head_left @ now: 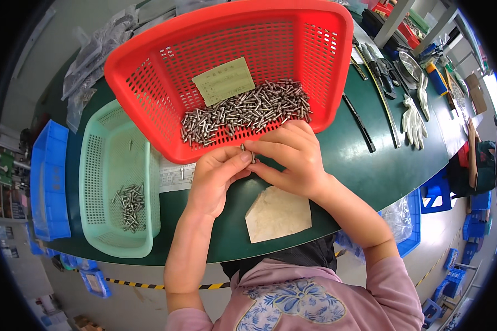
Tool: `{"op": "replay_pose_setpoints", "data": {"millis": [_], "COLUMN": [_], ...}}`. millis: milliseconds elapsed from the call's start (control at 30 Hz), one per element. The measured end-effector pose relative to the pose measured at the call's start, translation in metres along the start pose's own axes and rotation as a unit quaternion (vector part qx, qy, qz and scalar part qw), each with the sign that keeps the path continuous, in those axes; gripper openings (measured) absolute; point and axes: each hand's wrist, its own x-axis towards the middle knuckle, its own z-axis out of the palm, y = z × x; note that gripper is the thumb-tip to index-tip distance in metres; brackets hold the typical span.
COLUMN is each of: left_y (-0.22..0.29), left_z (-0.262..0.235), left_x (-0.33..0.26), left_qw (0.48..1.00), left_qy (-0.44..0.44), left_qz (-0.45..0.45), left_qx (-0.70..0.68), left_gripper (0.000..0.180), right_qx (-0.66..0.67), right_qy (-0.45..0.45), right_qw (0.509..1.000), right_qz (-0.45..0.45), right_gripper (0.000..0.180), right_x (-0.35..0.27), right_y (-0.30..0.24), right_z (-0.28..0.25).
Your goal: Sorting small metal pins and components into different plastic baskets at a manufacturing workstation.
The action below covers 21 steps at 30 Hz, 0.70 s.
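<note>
Small metal screw (252, 156) upright at red basket (149, 71) near rim, pinched between left hand (218, 176) and right hand (287, 157) fingertips, wrists bent inward.

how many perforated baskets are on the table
2. The red basket sits at the far middle, holding most screws; the green basket lies to its left, holding a smaller pile. Others may be hidden off-frame.

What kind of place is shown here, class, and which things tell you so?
Probably a factory sorting bench: a red basket of small metal pins, a green basket holding fewer, and work gloves on the green table.
</note>
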Motion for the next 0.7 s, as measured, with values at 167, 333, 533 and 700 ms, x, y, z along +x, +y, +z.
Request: {"op": "replay_pose_setpoints", "data": {"millis": [167,333,533,700], "left_y": [0.003,0.006,0.017,0.013], "left_z": [0.01,0.016,0.007,0.004], "left_x": [-0.006,-0.013,-0.014,-0.012], "left_qw": [0.996,0.825,0.925,0.986], "left_qy": [0.043,0.045,-0.005,-0.057], "left_qz": [0.003,0.221,0.137,0.059], "left_qx": [0.076,0.518,0.355,0.147], "left_gripper": [0.009,0.006,0.005,0.012], "right_qx": [0.01,0.019,0.089,0.164], "right_qy": [-0.011,-0.087,-0.113,-0.087], "right_qw": [1.0,0.995,0.989,0.983], "right_qz": [-0.013,-0.05,-0.023,0.006], "right_gripper": [0.036,0.033,0.033,0.034], "right_x": [-0.003,-0.006,-0.006,-0.008], "right_y": [0.005,0.009,0.009,0.009], "right_z": [-0.002,-0.006,-0.012,-0.012]}}
